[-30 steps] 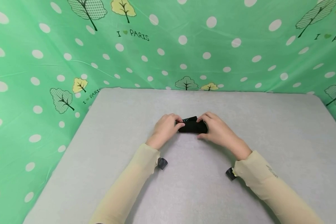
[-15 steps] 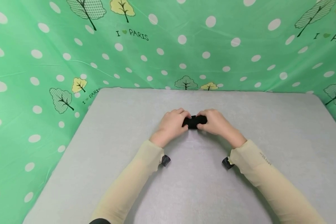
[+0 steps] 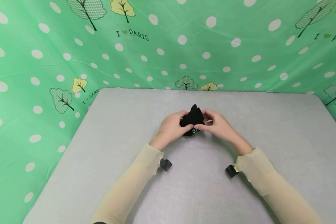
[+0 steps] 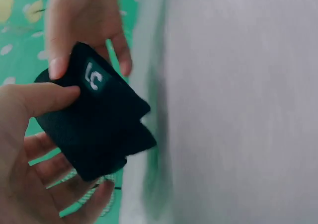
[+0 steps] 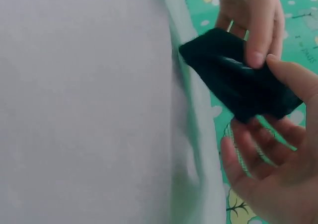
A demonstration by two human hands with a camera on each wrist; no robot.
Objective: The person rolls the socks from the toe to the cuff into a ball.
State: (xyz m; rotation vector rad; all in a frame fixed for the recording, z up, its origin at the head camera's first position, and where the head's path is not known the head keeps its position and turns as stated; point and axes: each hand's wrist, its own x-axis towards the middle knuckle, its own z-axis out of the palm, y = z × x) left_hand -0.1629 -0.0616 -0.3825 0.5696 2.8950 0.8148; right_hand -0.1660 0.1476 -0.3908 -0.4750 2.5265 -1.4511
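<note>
Holding black cloth (image 3: 193, 117), wide table (image 3: 268, 130), edge (image 3: 145, 90) beyond

Bench (image 3: 84, 174): pale grey, faintly mottled top, far corners rounded. Green cloth (image 3: 168, 34) hangs behind the far edge and runs along the left side; a strip shows at right. Print: white dots (image 3: 211, 21), scattered throughout. Upper left, a checked tree (image 3: 91, 9) with a dark trunk, leaning, beside a yellow tree (image 3: 123, 7); below them, dark lettering (image 3: 138, 35) reads "I PARIS" with a small green heart (image 3: 124, 32) after the "I". Lettering repeats at upper right, cut off by the frame. Low centre, just above the bench edge: a small grey-green tree (image 3: 186, 82) and a smaller yellow one. Light creases on the cloth at left. Wrist views: bench edge blurred.
</note>
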